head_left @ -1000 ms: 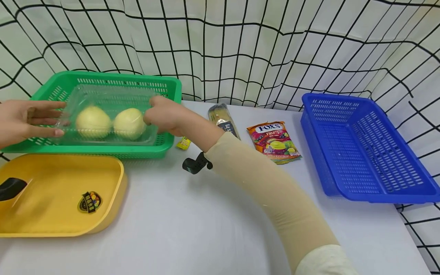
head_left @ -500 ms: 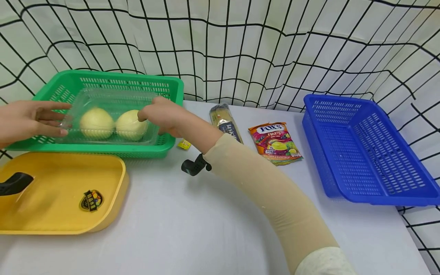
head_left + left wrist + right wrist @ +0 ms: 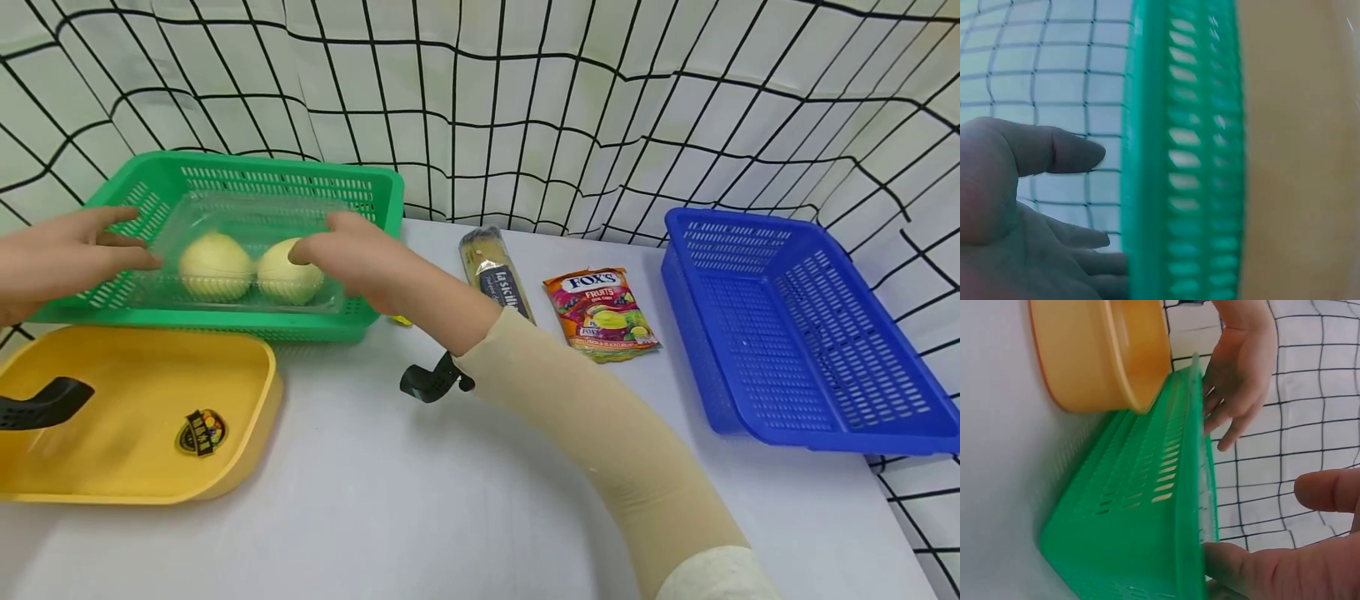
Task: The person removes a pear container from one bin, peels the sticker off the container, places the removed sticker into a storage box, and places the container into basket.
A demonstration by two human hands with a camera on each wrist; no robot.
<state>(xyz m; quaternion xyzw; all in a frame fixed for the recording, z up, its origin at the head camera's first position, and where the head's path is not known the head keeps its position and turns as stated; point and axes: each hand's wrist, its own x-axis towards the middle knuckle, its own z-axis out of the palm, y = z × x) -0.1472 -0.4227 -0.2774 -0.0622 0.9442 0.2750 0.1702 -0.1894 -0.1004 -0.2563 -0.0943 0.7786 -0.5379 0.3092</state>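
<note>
A clear plastic box [image 3: 258, 208] with two round pale yellow fruits [image 3: 216, 267] inside lies in the green basket [image 3: 225, 319]. My left hand [image 3: 67, 257] is at the box's left end, its fingers extended and thumb apart from them. In the left wrist view that hand [image 3: 1029, 212] holds nothing; the basket wall [image 3: 1185, 156] hides some fingertips. At the box's right end is my right hand [image 3: 360, 258]. The right wrist view has its thumb and fingers [image 3: 1285, 569] spread apart over the basket rim, some fingertips hidden behind it.
A yellow tray [image 3: 127, 417] with a round sticker stands before the green basket. Right of the basket lie a noodle-like packet [image 3: 495, 271] and a FOX'S candy bag [image 3: 600, 312]. A blue basket [image 3: 795, 325] stands far right. Black wire mesh [image 3: 487, 125] rises behind.
My left fingers have come away from the box's left end and lifted slightly. The box has settled lower in the green basket. The right hand's thumb has spread further from its fingers.
</note>
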